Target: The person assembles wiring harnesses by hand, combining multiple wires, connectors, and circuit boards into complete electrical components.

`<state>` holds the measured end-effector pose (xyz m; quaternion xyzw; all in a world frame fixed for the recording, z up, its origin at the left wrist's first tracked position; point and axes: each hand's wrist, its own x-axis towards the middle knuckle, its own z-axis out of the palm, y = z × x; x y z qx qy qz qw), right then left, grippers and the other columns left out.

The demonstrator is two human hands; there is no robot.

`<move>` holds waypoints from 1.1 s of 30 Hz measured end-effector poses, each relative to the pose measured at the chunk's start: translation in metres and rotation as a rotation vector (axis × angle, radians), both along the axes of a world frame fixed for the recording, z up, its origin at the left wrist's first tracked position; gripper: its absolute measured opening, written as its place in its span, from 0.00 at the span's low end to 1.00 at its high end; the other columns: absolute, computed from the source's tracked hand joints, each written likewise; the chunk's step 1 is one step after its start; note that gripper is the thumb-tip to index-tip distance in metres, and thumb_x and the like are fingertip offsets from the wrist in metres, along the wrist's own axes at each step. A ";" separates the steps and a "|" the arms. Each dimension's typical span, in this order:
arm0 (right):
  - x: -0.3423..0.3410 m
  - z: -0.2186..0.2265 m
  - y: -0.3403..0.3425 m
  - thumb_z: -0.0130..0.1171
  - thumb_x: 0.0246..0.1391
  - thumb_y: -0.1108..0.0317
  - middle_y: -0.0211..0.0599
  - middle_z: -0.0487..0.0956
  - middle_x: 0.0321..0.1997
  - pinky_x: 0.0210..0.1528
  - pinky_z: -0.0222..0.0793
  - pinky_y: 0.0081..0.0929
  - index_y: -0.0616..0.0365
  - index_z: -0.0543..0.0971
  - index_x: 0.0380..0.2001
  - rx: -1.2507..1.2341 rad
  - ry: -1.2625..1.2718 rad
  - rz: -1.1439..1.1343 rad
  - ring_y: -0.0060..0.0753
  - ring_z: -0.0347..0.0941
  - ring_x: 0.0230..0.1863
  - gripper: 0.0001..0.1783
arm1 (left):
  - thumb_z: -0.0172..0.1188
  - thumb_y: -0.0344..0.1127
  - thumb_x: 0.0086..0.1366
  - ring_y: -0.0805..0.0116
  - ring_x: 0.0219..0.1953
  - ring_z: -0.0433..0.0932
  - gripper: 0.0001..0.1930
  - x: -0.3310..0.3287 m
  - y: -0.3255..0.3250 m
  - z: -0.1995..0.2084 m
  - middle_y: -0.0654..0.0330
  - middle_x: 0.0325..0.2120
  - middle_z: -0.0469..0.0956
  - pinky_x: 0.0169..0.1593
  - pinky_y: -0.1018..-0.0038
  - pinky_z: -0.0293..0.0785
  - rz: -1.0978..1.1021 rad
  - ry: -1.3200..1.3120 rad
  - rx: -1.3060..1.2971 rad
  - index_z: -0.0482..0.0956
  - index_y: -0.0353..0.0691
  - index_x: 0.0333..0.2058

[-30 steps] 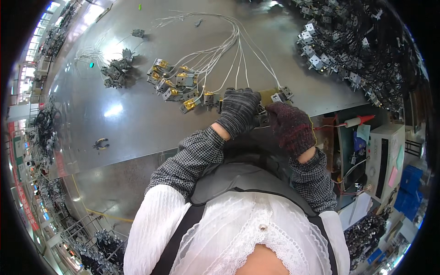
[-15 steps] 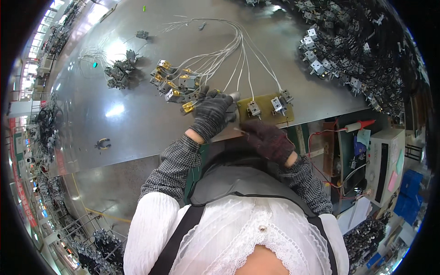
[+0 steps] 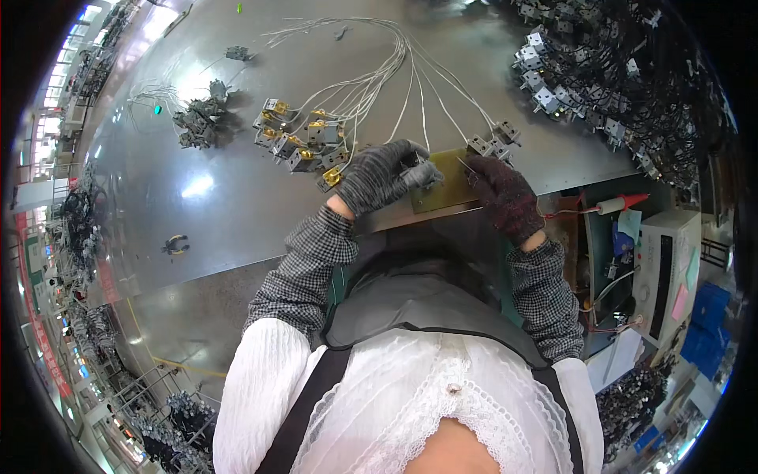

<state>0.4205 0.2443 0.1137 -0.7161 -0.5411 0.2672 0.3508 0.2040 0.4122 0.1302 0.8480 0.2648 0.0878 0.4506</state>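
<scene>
My left hand (image 3: pixel 383 178), in a grey striped glove, closes at the left part of a yellow-brown board (image 3: pixel 444 197). Its fingertips pinch a small metal block on a white wire, mostly hidden by the glove. My right hand (image 3: pixel 505 197), in a dark red glove, is closed at the board's right end around a thin, pointed tool (image 3: pixel 464 164), largely covered by the fingers. Small metal blocks (image 3: pixel 488 148) with white wires sit just beyond the right fingers. Left of my left hand lies a cluster of similar blocks with brass-coloured parts (image 3: pixel 288 144).
White wires (image 3: pixel 387 75) arc across the metal table (image 3: pixel 237 213). A dark block pile (image 3: pixel 201 118) lies far left, yellow-handled pliers (image 3: pixel 175 245) near left. A large heap of wired blocks (image 3: pixel 608 87) fills the right. A boxy device (image 3: pixel 667 268) and red-tipped probe (image 3: pixel 620 204) stand lower right.
My left hand has moved right onto the block at the board's left. My right hand has gone up and right from the board's front edge, toward the blocks at its right end.
</scene>
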 end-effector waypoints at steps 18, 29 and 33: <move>-0.033 0.049 -0.010 0.61 0.60 0.74 0.48 0.85 0.43 0.46 0.80 0.38 0.59 0.83 0.48 0.125 -0.161 0.086 0.49 0.84 0.43 0.13 | 0.77 0.53 0.51 0.54 0.42 0.82 0.28 0.024 -0.039 -0.023 0.57 0.37 0.82 0.48 0.59 0.74 0.061 0.049 0.529 0.82 0.46 0.47; -0.037 0.054 -0.002 0.60 0.60 0.71 0.49 0.85 0.42 0.46 0.80 0.42 0.57 0.84 0.44 0.103 -0.378 0.100 0.53 0.84 0.43 0.10 | 0.76 0.54 0.49 0.52 0.42 0.82 0.28 0.031 -0.034 -0.015 0.54 0.36 0.82 0.48 0.56 0.73 0.009 0.106 0.581 0.82 0.45 0.45; -0.038 0.054 -0.003 0.60 0.60 0.71 0.48 0.85 0.42 0.46 0.80 0.42 0.57 0.84 0.44 0.066 -0.317 0.089 0.53 0.83 0.43 0.10 | 0.75 0.57 0.49 0.51 0.42 0.82 0.29 0.036 -0.034 -0.012 0.54 0.36 0.82 0.46 0.56 0.73 -0.032 0.198 0.577 0.82 0.44 0.44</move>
